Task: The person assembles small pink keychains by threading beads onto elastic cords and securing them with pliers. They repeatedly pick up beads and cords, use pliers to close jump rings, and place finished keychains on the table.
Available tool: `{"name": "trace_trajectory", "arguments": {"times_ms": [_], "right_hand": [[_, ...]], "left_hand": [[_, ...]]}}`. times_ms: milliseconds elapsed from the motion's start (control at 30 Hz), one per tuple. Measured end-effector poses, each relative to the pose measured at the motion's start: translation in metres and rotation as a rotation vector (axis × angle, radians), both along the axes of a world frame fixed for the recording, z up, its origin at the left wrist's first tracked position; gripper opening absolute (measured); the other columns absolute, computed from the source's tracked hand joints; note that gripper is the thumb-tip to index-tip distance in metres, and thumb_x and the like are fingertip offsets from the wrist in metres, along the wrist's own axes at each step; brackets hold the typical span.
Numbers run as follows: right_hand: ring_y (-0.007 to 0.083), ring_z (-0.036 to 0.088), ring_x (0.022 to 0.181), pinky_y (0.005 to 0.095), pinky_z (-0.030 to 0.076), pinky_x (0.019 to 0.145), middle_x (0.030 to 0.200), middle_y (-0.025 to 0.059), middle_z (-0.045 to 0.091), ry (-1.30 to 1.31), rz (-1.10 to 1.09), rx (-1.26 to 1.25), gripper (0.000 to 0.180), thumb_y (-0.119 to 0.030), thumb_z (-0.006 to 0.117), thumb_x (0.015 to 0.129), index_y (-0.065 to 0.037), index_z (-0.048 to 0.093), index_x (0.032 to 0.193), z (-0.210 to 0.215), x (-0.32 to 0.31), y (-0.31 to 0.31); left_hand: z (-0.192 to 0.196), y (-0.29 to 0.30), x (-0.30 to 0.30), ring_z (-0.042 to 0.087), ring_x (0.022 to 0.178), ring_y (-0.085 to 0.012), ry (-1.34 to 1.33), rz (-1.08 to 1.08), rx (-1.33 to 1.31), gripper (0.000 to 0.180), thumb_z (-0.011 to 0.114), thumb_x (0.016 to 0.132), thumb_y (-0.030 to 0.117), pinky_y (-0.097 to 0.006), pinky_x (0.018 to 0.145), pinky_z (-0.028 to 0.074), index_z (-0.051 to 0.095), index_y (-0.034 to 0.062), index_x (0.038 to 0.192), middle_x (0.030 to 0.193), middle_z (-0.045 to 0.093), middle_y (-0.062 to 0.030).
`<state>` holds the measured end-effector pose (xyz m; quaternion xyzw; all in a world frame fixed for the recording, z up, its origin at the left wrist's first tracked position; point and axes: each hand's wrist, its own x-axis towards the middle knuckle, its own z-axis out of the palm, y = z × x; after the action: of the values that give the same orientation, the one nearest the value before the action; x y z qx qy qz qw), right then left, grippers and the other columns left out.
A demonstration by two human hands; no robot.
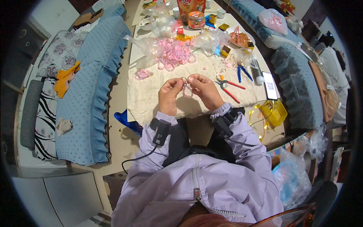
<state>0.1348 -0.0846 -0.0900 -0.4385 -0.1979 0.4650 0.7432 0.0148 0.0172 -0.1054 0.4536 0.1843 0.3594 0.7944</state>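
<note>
Above the near part of the cloth-covered table, my left hand [169, 95] and my right hand [206, 92] are close together, thumbs and fingers pinched. Between them they hold a small key ring [184, 79] with a pink beaded loop [187, 92] hanging below it. The fingertips partly hide where the ring and loop meet. Red-handled pliers [231, 90] lie to the right of my right hand, and blue-handled pliers [244, 73] lie farther off. Beyond my hands sits a big heap of pink beaded loops [176, 53], with a smaller pink bundle [143, 74] to its left.
At the right edge a phone [269, 86] lies face up near a yellow basket [275, 113]. Clear plastic bags [207, 41], a jar [196, 20] and a plate of small orange pieces [240, 39] fill the far side. Blue-covered sofas [85, 94] flank the table.
</note>
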Motion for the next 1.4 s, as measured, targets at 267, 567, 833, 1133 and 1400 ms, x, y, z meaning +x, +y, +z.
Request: {"name": "trace_trajectory", "arguments": {"times_ms": [267,567,833,1133,1400], "right_hand": [[0.0016,0.047,0.07,0.0192,0.039,0.064,0.086,-0.0063,0.061,-0.011,-0.109,0.013,0.015,-0.023,0.069,0.094,-0.01,0.066,0.102,0.009,-0.016,-0.011],[0.0012,0.047,0.069,0.0181,0.038,0.061,0.084,-0.0074,0.059,-0.099,-0.148,0.001,0.013,-0.023,0.069,0.094,-0.012,0.066,0.101,0.003,-0.02,-0.014],[-0.0001,0.044,0.067,0.0166,0.035,0.061,0.078,-0.01,0.053,0.003,-0.172,-0.041,0.012,-0.026,0.068,0.095,-0.015,0.064,0.099,0.009,-0.033,-0.013],[0.0046,0.051,0.067,0.021,0.041,0.058,0.08,-0.0047,0.058,-0.253,-0.112,-0.019,0.013,-0.021,0.067,0.095,-0.009,0.063,0.096,0.007,-0.025,-0.015],[0.009,0.057,0.073,0.0281,0.047,0.065,0.082,0.0013,0.063,-1.185,-0.122,-0.099,0.017,-0.018,0.066,0.094,-0.002,0.063,0.094,0.028,0.001,-0.031]], "left_hand": [[0.009,-0.019,-0.002,0.063,0.089,-0.0114,0.055,0.068,0.162,0.016,0.069,0.094,0.01,-0.023,0.081,0.05,0.063,0.0005,0.106,0.1,0.069,-0.0072],[0.012,-0.023,0.003,0.06,0.08,-0.0081,0.094,0.144,0.318,0.013,0.071,0.09,0.002,-0.022,0.072,0.049,0.061,0.0017,0.1,0.091,0.065,-0.0032],[0.011,-0.023,0.007,0.06,0.079,-0.0056,0.103,0.221,0.524,0.016,0.071,0.09,0.003,-0.019,0.063,0.047,0.063,0.0016,0.104,0.091,0.066,-0.002],[0.021,-0.019,-0.002,0.062,0.08,-0.0077,0.16,0.104,0.364,0.012,0.07,0.092,0.007,-0.02,0.071,0.049,0.068,-0.0008,0.1,0.09,0.068,-0.0032],[0.027,-0.012,-0.007,0.063,0.082,-0.0091,0.199,-0.055,0.3,0.014,0.071,0.091,0.007,-0.023,0.075,0.049,0.068,-0.0012,0.102,0.091,0.068,-0.0034]]}}
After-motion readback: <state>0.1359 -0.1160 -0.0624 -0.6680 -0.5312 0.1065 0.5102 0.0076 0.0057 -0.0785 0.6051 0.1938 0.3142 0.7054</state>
